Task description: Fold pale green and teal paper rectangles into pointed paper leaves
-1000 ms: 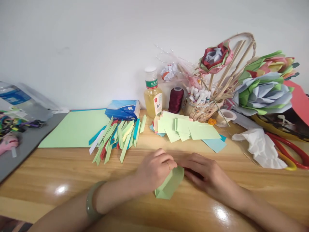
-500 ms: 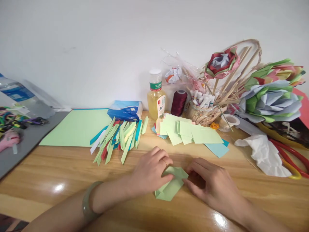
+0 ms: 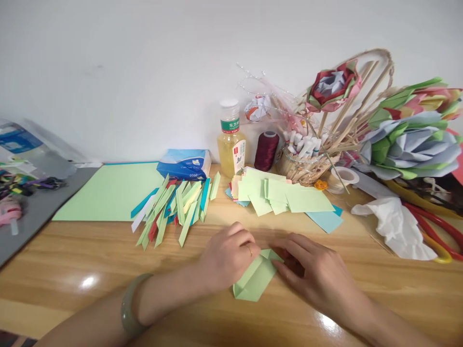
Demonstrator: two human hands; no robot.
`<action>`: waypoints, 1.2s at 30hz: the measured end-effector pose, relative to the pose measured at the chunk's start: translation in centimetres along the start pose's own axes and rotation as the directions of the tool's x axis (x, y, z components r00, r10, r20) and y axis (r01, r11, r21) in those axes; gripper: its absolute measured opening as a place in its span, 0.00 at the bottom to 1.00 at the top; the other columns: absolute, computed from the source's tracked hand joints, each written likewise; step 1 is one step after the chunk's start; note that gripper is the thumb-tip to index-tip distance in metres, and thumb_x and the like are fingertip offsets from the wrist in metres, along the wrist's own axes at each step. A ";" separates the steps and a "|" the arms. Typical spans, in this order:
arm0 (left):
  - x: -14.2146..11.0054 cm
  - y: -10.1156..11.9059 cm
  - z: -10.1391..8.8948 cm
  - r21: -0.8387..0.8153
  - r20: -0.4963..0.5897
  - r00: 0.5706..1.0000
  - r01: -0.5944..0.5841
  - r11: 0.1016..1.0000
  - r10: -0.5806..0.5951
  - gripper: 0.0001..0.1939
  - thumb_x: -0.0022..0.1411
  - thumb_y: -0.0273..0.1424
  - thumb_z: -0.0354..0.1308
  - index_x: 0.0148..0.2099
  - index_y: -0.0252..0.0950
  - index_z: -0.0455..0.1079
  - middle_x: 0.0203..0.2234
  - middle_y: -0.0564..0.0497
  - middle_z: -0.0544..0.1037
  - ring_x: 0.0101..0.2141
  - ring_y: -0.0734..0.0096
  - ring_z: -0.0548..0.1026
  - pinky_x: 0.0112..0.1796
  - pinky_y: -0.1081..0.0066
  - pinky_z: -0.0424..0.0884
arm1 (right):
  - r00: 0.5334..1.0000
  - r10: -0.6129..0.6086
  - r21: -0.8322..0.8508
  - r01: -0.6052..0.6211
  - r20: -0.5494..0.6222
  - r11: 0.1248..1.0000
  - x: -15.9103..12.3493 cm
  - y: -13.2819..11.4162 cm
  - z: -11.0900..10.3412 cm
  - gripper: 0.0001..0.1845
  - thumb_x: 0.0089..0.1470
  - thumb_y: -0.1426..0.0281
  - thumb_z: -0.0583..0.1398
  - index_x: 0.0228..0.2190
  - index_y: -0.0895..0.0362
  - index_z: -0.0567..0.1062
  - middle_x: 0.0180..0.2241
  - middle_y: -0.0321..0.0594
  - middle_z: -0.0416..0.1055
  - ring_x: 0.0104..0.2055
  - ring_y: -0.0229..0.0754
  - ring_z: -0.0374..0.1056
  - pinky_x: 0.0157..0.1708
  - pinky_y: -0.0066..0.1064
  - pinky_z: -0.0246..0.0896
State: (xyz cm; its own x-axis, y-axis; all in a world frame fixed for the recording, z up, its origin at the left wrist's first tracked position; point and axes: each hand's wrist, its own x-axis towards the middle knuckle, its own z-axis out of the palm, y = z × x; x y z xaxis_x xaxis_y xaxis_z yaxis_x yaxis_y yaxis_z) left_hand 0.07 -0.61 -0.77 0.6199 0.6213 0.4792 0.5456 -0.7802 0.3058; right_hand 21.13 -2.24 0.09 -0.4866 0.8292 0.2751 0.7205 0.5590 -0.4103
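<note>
A light green sheet of paper (image 3: 257,280) lies on the wooden table, its corners and long edge folded inward. My left hand (image 3: 231,253), with a ring on one finger, is closed over the paper's upper left edge, its fingertips hidden behind the hand. From the other side my right hand (image 3: 313,265) pinches the upper right corner, thumb on top and fingers curled beyond the edge. Behind my hands, a pile of folded paper strips (image 3: 175,207) in green, blue, red and white lies to the left, and flat green paper pieces (image 3: 278,193) lie to the right.
Along the wall stand a blue tissue pack (image 3: 183,164), a bottle of yellow liquid (image 3: 229,144), a maroon thread spool (image 3: 266,151) and a basket (image 3: 304,168) with pens. Paper flowers (image 3: 415,144), crumpled tissue (image 3: 396,226) and red-handled scissors (image 3: 434,226) are at right. Large green sheets (image 3: 101,193) lie left.
My left thumb has drawn back off the paper and that hand has closed more tightly at the upper edge. The right fingers have shifted slightly left onto the corner. The view has moved slightly.
</note>
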 end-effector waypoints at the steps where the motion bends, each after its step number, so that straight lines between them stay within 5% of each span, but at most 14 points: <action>1: -0.1 0.0 0.1 0.030 0.002 1.000 -0.014 0.999 0.014 0.09 0.62 0.21 0.53 0.32 0.33 0.72 0.26 0.52 0.73 0.31 0.70 0.66 0.30 0.72 0.67 | 1.000 -0.015 0.011 0.015 0.002 1.000 0.0 0.0 -0.1 0.09 0.55 0.71 0.55 0.38 0.54 0.72 0.30 0.37 0.70 0.26 0.38 0.67 0.23 0.27 0.59; 15: 0.0 0.1 0.2 0.263 -0.029 0.985 -0.158 0.952 0.172 0.10 0.62 0.20 0.52 0.30 0.32 0.70 0.22 0.52 0.70 0.28 0.71 0.66 0.25 0.74 0.66 | 0.981 -0.179 -0.028 0.181 0.076 0.983 -0.1 0.9 -0.7 0.14 0.62 0.69 0.51 0.45 0.54 0.72 0.31 0.37 0.67 0.31 0.37 0.68 0.26 0.26 0.62; 32: 0.2 0.5 -0.4 0.333 0.003 0.957 -0.273 0.902 0.289 0.06 0.64 0.22 0.53 0.36 0.31 0.70 0.22 0.53 0.72 0.27 0.72 0.69 0.24 0.74 0.67 | 0.958 -0.274 -0.109 0.281 0.081 0.953 0.0 0.8 -0.4 0.13 0.63 0.71 0.50 0.39 0.59 0.73 0.29 0.39 0.66 0.30 0.40 0.66 0.26 0.31 0.63; 36: 0.1 0.5 -0.1 0.319 -0.040 0.958 -0.258 0.912 0.285 0.09 0.63 0.21 0.53 0.29 0.32 0.68 0.22 0.53 0.72 0.26 0.73 0.68 0.20 0.73 0.63 | 0.958 -0.275 -0.121 0.283 0.083 0.951 -0.1 0.7 -0.4 0.14 0.63 0.71 0.49 0.42 0.59 0.73 0.29 0.38 0.65 0.30 0.40 0.66 0.27 0.31 0.62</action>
State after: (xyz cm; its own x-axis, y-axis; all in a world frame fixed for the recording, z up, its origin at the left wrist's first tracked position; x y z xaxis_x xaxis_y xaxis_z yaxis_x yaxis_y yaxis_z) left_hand 0.34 -0.93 -0.55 0.7267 0.3701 0.5787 0.5177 -0.8488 -0.1072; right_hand 21.91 -1.91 0.15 -0.7049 0.6405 0.3046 0.6073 0.7669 -0.2072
